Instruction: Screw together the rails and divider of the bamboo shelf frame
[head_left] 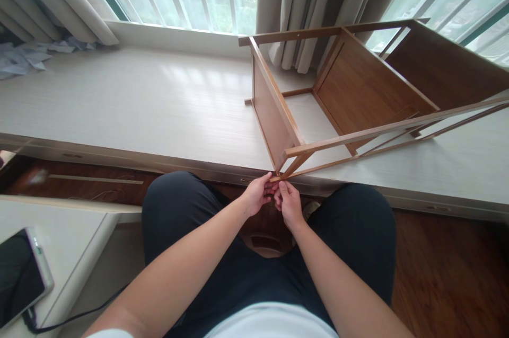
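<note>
A phone [19, 274] lies at the far left, cut off by the edge, its cable trailing away; the left hand [258, 194] and right hand [289, 203] meet at the near corner of a wooden rack [358, 83] lying on its side on the pale sill [139, 105]; fingertips pinch something too small to make out; the rack's right end runs out of view.
</note>
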Tool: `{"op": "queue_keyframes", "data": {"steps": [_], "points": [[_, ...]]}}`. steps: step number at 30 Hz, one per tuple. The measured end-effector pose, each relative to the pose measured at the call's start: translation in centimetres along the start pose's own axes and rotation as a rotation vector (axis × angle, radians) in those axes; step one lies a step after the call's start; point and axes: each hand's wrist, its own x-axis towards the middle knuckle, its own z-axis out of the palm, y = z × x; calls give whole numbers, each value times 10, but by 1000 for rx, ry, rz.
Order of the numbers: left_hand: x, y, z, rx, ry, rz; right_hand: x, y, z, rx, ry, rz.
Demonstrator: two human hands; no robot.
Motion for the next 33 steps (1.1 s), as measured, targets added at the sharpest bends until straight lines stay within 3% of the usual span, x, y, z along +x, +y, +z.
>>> {"op": "queue_keyframes", "data": {"steps": [17,23,33], "points": [[3,-3,-5,-54,-16,70,-7,0,-6,-176,45,-87],[2,-2,-4,-84,-94,34,-7,-2,-5,-264,73,-142],[3,1,-2,-93,-99,-31,-9,-11,-4,-428,82,-211]]}}
